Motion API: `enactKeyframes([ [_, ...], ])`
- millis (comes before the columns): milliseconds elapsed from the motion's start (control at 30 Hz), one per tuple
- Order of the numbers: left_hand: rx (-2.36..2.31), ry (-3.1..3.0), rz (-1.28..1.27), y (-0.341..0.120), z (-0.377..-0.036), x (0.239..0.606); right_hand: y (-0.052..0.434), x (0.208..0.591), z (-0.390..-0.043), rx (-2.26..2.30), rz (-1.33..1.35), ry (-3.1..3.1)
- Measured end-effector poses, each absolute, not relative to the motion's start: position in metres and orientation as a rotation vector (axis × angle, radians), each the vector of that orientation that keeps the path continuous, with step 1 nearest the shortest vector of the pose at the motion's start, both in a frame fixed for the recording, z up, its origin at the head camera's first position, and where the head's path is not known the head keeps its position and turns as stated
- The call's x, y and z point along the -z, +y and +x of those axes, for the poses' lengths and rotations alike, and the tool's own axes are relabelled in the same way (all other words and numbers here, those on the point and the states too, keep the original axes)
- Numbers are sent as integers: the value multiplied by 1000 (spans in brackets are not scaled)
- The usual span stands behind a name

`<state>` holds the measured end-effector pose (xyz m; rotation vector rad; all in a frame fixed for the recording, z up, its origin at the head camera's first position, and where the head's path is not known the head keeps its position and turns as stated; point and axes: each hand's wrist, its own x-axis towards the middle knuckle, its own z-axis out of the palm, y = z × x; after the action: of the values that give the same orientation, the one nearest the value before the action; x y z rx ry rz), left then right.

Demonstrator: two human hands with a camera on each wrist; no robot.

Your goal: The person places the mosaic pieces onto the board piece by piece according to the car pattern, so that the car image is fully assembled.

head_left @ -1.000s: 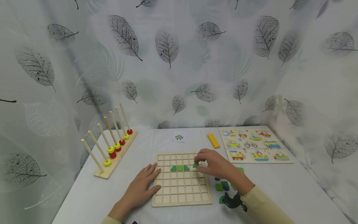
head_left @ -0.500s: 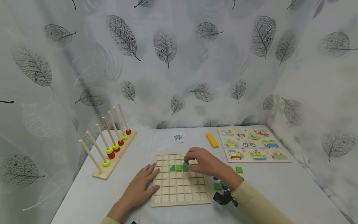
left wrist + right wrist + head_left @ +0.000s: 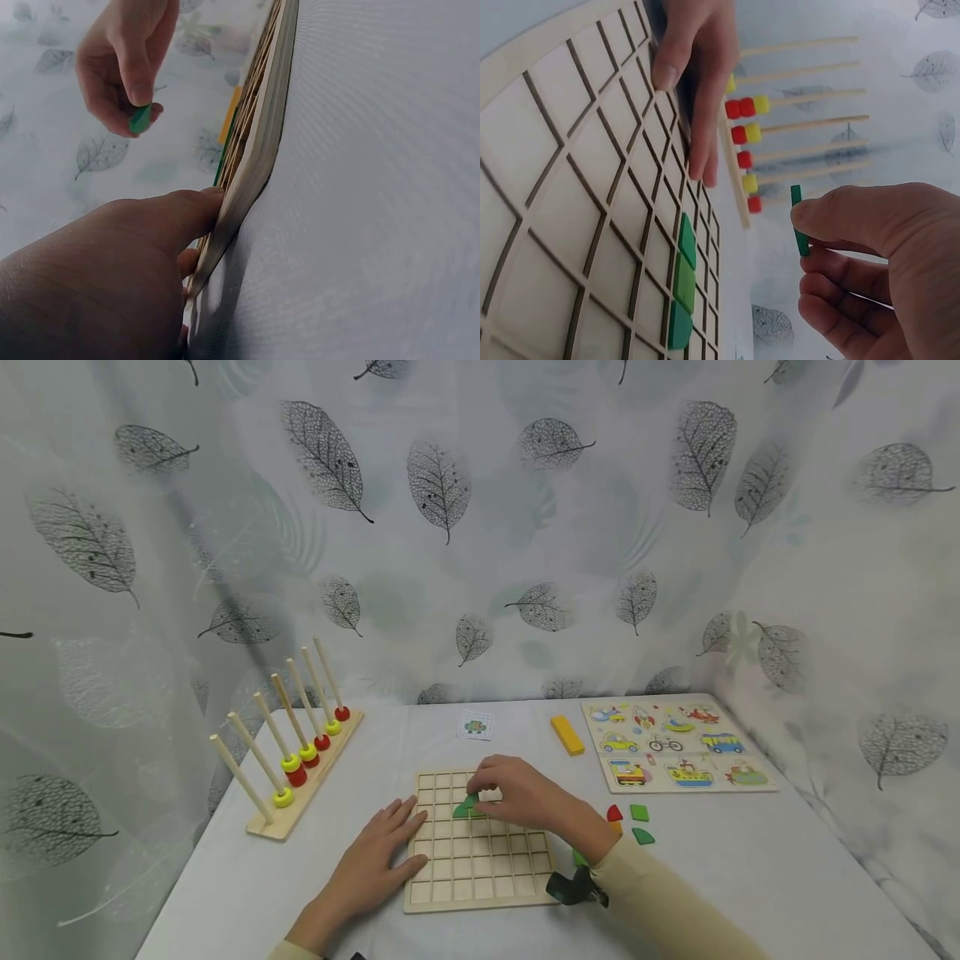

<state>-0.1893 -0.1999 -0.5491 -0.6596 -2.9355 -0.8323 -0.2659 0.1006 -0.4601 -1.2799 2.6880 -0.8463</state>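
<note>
Green tile [image 3: 799, 221] pinched upright, right hand [image 3: 517, 793]

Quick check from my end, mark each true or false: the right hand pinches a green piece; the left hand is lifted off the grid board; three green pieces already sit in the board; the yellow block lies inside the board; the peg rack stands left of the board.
1. The right hand pinches a green piece. True.
2. The left hand is lifted off the grid board. False: it rests flat at the board's left edge, fingers touching it.
3. Three green pieces sit in a row in the board. True.
4. The yellow block lies inside the board. False: it lies on the table beyond the board, beside the vehicle puzzle.
5. The peg rack stands left of the board. True.
</note>
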Motion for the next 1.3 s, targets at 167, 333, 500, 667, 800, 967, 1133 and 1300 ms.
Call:
enactKeyframes([
  [167,839,-2925,-673,-201,-189,549,88,463,-266,837,-1305,2655],
  [333,830,-2925,-676,-201,-189,548,76,466,-265,789,-1292,2643],
  [500,824,-2924,-677,-201,-189,548,66,469,-264,727,-1277,2647],
  [667,831,-2924,-673,-202,-188,549,59,477,-266,686,-1246,2652],
  [800,833,-2923,-671,-202,-189,549,55,485,-269,649,-1251,2651],
  [967,832,-2924,-671,-202,-189,549,51,491,-271,596,-1315,2659],
  [1133,829,-2924,-674,-202,-189,549,46,495,-272,554,-1325,2651],
  [1300,840,-2927,-682,-201,-188,548,42,497,-269,530,-1280,2654],
])
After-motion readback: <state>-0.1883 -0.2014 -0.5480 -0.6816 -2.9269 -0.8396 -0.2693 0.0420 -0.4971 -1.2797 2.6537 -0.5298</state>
